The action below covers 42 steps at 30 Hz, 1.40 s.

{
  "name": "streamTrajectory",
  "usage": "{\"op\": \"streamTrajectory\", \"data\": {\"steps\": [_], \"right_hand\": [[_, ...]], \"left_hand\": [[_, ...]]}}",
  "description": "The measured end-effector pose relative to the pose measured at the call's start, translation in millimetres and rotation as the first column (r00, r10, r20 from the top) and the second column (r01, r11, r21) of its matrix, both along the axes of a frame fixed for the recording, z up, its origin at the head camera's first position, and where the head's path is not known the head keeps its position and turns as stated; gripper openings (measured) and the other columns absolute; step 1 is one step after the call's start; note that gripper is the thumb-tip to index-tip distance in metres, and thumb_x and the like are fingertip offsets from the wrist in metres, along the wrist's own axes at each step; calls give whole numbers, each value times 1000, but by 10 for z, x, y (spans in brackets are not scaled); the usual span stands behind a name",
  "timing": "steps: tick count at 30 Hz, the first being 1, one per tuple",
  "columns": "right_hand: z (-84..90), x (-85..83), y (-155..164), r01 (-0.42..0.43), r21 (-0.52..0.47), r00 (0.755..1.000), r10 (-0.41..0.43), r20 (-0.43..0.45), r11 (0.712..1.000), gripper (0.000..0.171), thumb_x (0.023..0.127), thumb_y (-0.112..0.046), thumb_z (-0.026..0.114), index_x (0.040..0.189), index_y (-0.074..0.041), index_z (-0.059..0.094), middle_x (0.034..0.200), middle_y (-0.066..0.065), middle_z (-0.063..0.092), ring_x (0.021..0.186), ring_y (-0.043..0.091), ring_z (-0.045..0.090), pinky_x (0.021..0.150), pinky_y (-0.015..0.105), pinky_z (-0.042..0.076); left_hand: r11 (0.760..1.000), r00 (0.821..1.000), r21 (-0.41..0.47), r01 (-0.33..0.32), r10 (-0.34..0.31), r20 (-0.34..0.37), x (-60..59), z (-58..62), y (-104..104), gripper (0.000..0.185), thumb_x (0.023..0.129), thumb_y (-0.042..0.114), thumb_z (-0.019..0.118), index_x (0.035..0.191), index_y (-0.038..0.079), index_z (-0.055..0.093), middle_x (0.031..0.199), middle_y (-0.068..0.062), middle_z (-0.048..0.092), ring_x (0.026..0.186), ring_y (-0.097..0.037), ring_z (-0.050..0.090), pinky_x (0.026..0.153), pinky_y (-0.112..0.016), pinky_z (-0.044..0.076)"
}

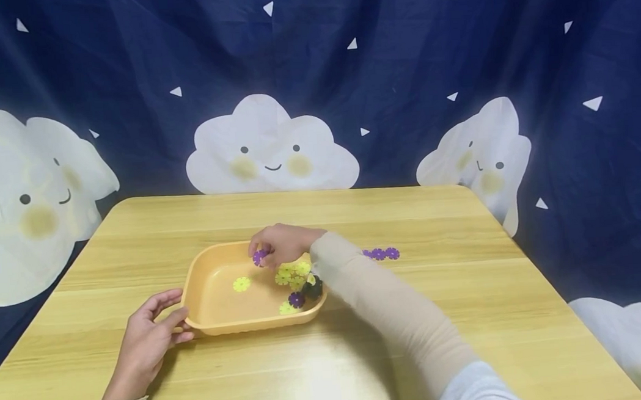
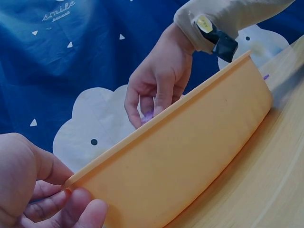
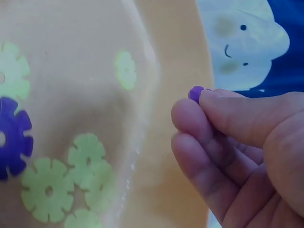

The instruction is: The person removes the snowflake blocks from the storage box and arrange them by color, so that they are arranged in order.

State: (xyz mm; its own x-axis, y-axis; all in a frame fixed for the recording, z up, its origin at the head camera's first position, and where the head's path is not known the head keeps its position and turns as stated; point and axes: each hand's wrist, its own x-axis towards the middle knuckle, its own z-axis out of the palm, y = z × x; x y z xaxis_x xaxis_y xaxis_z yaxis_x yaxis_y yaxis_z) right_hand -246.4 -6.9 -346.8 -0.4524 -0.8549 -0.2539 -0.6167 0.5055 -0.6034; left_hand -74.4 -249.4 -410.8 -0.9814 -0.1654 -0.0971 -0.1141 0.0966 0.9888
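Note:
An orange plastic tray (image 1: 217, 304) stands on the table, and my left hand (image 1: 149, 336) grips its left rim between thumb and fingers. Over the tray's far side, my right hand (image 1: 286, 244) pinches a purple snowflake-shaped disc (image 1: 258, 258) between thumb and fingertips; only its edge (image 3: 195, 93) shows in the right wrist view. Below lie several yellow snowflake discs (image 3: 48, 190), a lone yellow one (image 1: 241, 284) toward the left, and another purple disc (image 1: 296, 299) near the front right corner. The tray wall (image 2: 190, 137) hides the inside from the left wrist view.
To the right of the tray, a row of purple discs (image 1: 379, 254) lies on the wooden table (image 1: 460, 314), partly behind my right sleeve (image 1: 382, 300). A dark blue curtain (image 1: 390, 85) with cloud prints hangs behind the table's far edge.

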Motion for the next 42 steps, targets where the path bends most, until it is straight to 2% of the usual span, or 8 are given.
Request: {"op": "streamTrajectory", "data": {"steps": [2, 6, 9, 11, 16, 25, 32, 42], "right_hand": [[25, -17, 58, -2, -29, 1000, 2, 9, 1000, 31, 97, -3, 58, 127, 1, 57, 97, 12, 68, 82, 23, 70, 74, 16, 56], [73, -39, 184, 10, -81, 1000, -10, 2, 997, 33, 96, 1, 58, 129, 2, 57, 102, 13, 67, 82, 18, 69, 79, 17, 55], [95, -53, 288, 52, -107, 999, -53, -3, 993, 34, 93, 2, 61, 127, -2, 60, 104, 7, 66, 86, 11, 66, 82, 18, 55], [109, -64, 365, 85, -127, 996, -83, 23, 988, 34, 92, 3, 62, 125, -3, 61, 104, 6, 66, 91, 11, 65, 84, 19, 55], [135, -92, 570, 170, -174, 983, -155, 96, 970, 37, 90, 5, 64, 125, -6, 61, 108, 10, 67, 99, 15, 63, 90, 24, 54], [99, -178, 932, 251, -242, 967, -230, 111, 937, 40, 87, 3, 68, 126, -8, 62, 107, 12, 68, 99, 16, 63, 96, 28, 52], [20, -232, 1223, 312, -238, 950, -299, 89, 920, 45, 85, -1, 73, 127, -10, 61, 110, 1, 66, 106, 17, 60, 103, 34, 47], [-84, -290, 1671, 397, -236, 918, -385, 97, 887, 46, 84, -3, 75, 127, -7, 60, 115, 6, 65, 109, 24, 58, 105, 41, 46]], "left_hand": [[1000, 1000, -1, 1, -1, -2, -1, 1, -1, 48, 97, 2, 56, 138, -8, 36, 132, -15, 37, 74, -11, 58, 62, -29, 62], [1000, 1000, -1, 2, -2, -3, 3, 4, 1, 47, 97, 2, 56, 138, -8, 36, 132, -16, 37, 74, -12, 58, 61, -29, 62], [1000, 1000, -2, -5, 5, 0, 5, 9, 6, 46, 97, 1, 55, 138, -8, 36, 132, -16, 37, 74, -11, 58, 61, -28, 62], [1000, 1000, -1, -6, 6, 1, 4, 8, 8, 46, 97, 1, 55, 138, -8, 36, 132, -17, 37, 74, -11, 58, 61, -29, 62], [1000, 1000, 0, -4, 4, -4, 2, -3, 7, 46, 96, 0, 55, 137, -9, 37, 133, -17, 37, 74, -12, 58, 61, -29, 62], [1000, 1000, -8, -14, 14, -7, 1, 9, 10, 45, 96, 0, 55, 137, -8, 38, 131, -15, 38, 75, -11, 58, 62, -28, 62], [1000, 1000, -1, -11, 11, -7, -3, 6, 16, 44, 96, 0, 55, 136, -8, 38, 128, -13, 39, 74, -12, 57, 62, -28, 62], [999, 1000, 37, -22, 23, -14, -23, -11, 18, 43, 96, 0, 56, 135, -8, 39, 124, -11, 40, 73, -12, 58, 61, -28, 62]]}}
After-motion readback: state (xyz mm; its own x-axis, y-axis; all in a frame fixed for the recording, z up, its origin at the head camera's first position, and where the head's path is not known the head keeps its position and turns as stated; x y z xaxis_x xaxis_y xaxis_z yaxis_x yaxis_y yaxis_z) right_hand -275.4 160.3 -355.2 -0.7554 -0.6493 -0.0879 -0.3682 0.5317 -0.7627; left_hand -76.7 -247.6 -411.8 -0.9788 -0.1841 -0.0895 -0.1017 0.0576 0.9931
